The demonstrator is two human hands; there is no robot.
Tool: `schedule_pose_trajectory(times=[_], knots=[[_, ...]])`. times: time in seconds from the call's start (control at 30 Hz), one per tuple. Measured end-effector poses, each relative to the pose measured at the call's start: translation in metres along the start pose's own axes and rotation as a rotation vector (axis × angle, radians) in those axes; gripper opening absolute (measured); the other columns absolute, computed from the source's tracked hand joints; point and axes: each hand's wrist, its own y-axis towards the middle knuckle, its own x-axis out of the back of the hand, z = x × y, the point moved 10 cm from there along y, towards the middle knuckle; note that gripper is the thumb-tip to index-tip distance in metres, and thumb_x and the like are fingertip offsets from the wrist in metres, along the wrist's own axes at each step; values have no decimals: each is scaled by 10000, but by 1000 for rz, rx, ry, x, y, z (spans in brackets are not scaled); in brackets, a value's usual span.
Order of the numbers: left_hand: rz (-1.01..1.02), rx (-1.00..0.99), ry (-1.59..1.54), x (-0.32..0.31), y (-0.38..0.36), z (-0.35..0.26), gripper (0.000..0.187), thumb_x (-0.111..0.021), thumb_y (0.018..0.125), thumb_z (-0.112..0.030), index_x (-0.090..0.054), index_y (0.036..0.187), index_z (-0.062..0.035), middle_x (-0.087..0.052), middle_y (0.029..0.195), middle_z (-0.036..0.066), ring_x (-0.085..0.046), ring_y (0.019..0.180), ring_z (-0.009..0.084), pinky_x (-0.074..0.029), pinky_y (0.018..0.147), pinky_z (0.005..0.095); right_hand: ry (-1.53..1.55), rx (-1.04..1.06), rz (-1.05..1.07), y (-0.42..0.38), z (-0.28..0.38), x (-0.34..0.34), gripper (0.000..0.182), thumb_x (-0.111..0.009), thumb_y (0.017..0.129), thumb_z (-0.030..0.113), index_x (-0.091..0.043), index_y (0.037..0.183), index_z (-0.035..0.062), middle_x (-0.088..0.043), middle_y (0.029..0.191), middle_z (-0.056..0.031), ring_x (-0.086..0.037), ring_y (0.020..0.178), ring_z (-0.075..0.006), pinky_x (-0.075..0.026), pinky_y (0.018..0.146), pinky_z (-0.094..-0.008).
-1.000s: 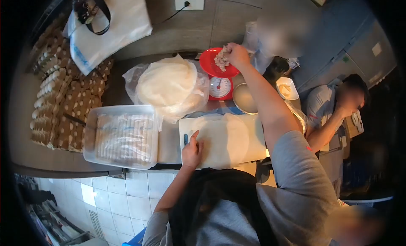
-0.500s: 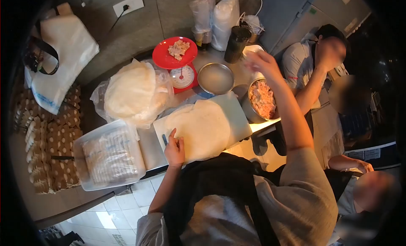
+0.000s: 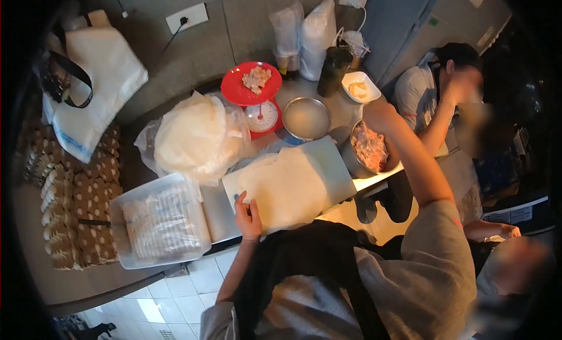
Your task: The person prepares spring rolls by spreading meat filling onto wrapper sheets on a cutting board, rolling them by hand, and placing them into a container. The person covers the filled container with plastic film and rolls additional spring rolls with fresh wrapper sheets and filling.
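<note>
My left hand rests at the near left edge of a stack of round, pale dough wrappers, thumb and forefinger apart. A small blue patch shows beside its fingertip. The wrappers lie on a light-blue cutting board. Over the rim of a metal pot reaches my right hand, its fingers pointing down toward the pinkish ground meat mix inside. The back of the hand hides those fingers. Just beyond the pot stands a white bowl with something yellowish in it.
Behind the board are a red scale bearing meat, a round metal bowl and bagged wrappers. A plastic bin of wrapped packs stands left, beside egg trays. Co-workers are at the right.
My right hand has come down from near the white bowl to the meat pot. The left hand stays by the wrappers. The whole view has shifted slightly.
</note>
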Motion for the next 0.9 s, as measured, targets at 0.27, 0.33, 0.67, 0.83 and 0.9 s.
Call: schedule_pose_trajectory(times=[0.27,0.33,0.67,0.83,0.9], knots=[[-95,-55,97,10,0,0,308,-596,918,-148,-549,1209,-59,-484,581,21,-458,488,132,-396,498,297,675,287,-187,186,126,94,287,-701,753,169,-693,1036,120,-686,912,-171,-669,872,-263,-519,774,-400],[-114,-68,119,12,2,-4,303,-597,917,-159,-555,1201,-62,-498,589,26,-479,489,141,-412,504,298,673,271,-110,208,159,77,517,-764,708,205,-613,1199,142,-653,1073,-170,-633,1001,-268,-495,871,-381],[-87,37,24,7,5,11,323,-593,924,-146,-528,1219,-32,-455,613,14,-443,533,119,-400,533,275,936,345,-48,225,217,30,379,-799,661,146,-623,990,84,-655,1016,-77,-605,992,-251,-481,847,-386],[-64,95,-52,8,0,12,348,-622,899,-121,-525,1217,-18,-482,659,20,-464,575,102,-397,552,249,1232,576,2,115,213,77,490,-783,692,61,-592,1143,77,-610,1111,-71,-580,1018,-181,-465,904,-308],[-12,28,-87,4,-1,-7,408,-661,867,-129,-513,1230,-16,-505,702,32,-481,614,112,-413,583,247,1059,621,138,40,226,71,513,-780,695,63,-579,1166,78,-577,1142,-79,-585,1009,-207,-465,911,-331]])
